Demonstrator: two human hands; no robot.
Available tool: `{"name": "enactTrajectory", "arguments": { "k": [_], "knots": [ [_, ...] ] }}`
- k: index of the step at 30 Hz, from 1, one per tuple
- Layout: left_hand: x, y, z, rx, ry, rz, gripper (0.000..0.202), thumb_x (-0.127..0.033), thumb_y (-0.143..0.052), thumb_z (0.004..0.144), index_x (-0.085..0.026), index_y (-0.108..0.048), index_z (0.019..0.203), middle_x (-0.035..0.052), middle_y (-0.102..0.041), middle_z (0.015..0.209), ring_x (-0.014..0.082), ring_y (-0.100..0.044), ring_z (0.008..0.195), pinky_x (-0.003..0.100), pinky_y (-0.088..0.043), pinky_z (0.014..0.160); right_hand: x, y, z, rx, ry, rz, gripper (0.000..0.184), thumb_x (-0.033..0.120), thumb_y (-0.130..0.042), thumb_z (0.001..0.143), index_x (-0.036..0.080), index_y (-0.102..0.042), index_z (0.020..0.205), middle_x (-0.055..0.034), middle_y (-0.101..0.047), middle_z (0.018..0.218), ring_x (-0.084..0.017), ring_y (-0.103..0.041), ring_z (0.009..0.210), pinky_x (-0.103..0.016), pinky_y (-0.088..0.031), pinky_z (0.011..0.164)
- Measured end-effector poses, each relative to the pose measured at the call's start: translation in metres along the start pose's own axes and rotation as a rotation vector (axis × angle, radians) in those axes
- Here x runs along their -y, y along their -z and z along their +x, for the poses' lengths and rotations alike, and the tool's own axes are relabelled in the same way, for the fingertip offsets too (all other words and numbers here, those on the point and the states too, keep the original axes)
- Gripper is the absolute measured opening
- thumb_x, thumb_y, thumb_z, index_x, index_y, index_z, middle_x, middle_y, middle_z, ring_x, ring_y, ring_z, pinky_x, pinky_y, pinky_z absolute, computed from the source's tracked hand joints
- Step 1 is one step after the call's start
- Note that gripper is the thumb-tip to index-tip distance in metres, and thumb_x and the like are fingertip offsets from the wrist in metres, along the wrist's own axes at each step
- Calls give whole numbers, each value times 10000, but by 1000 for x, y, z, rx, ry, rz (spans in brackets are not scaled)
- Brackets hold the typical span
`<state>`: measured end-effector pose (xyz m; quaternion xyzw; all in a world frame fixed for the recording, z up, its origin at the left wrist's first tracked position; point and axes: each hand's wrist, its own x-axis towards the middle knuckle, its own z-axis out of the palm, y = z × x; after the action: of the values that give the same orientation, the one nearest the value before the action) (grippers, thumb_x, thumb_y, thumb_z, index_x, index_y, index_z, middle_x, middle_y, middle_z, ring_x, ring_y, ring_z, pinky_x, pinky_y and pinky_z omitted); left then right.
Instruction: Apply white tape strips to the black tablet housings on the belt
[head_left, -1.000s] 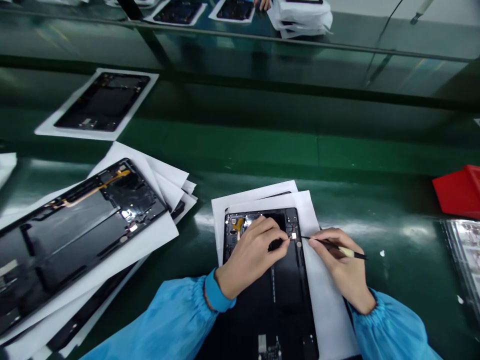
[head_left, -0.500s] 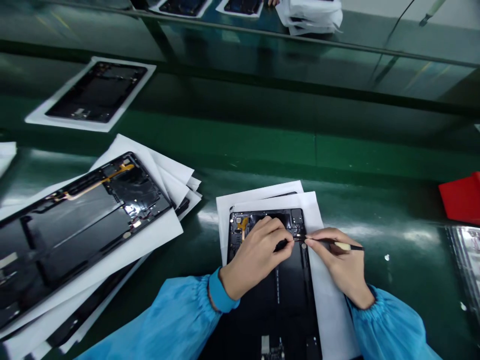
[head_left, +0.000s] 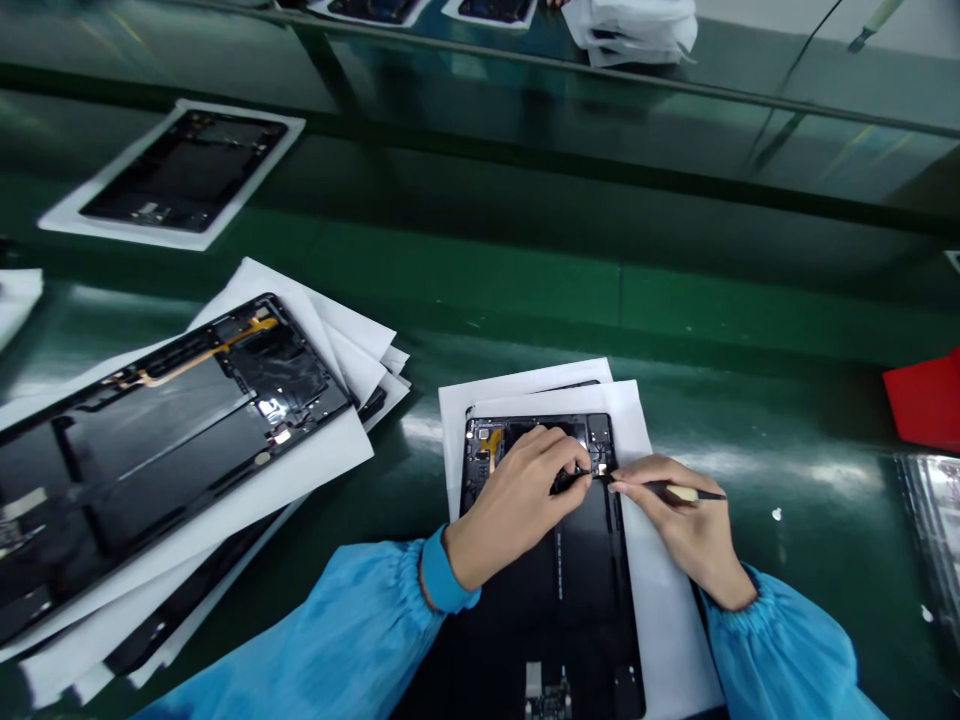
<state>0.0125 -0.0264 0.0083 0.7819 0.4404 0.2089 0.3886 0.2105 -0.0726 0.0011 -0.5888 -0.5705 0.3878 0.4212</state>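
Note:
An open black tablet chassis (head_left: 577, 590) lies on white paper sheets (head_left: 660, 620) in front of me. My left hand (head_left: 517, 505) rests on its upper part, with the fingers pinched together on a small dark part near the top right corner. My right hand (head_left: 686, 530) grips thin tweezers (head_left: 675, 489) like a pen. Their tip sits at the same corner, almost touching my left fingertips. Both sleeves are blue.
A stack of tablet chassis on paper (head_left: 165, 440) lies to the left. Another chassis on paper (head_left: 176, 172) sits on the far green belt. A red bin (head_left: 926, 400) and a shiny tray (head_left: 934, 510) stand at the right edge. More units and paper stacks (head_left: 634, 25) lie beyond the rail.
The tweezers' tip has moved left to the chassis corner, up to my left fingertips. My left hand has stayed on the chassis. The view has shifted slightly.

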Motion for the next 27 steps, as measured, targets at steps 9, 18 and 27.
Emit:
{"name": "enactTrajectory", "arguments": {
  "k": [9,18,27],
  "knots": [
    [-5,2,2,-10,7,-45,142,-69,-605,855,-201,-588,807,4,-594,880,187,-572,868,313,-456,781,-4,14,0,-13,-45,16,93,278,-782,783,219,-734,730,-22,-759,775,-198,-722,729,-302,-601,692],
    [-4,-2,3,-19,-5,-33,134,-68,-618,832,-199,-594,824,6,-590,896,195,-569,875,330,-463,789,-8,18,0,-128,-59,181,234,417,-649,896,213,-697,794,-42,-735,798,-198,-707,766,-326,-582,707],
    [-18,42,-50,-363,93,-200,67,-190,-567,913,-214,-604,863,-5,-591,777,139,-556,710,253,-459,654,40,-13,-3,173,119,-412,260,222,-454,968,239,-622,1167,-67,-655,1004,-203,-667,869,-325,-543,749]
  ]
}}
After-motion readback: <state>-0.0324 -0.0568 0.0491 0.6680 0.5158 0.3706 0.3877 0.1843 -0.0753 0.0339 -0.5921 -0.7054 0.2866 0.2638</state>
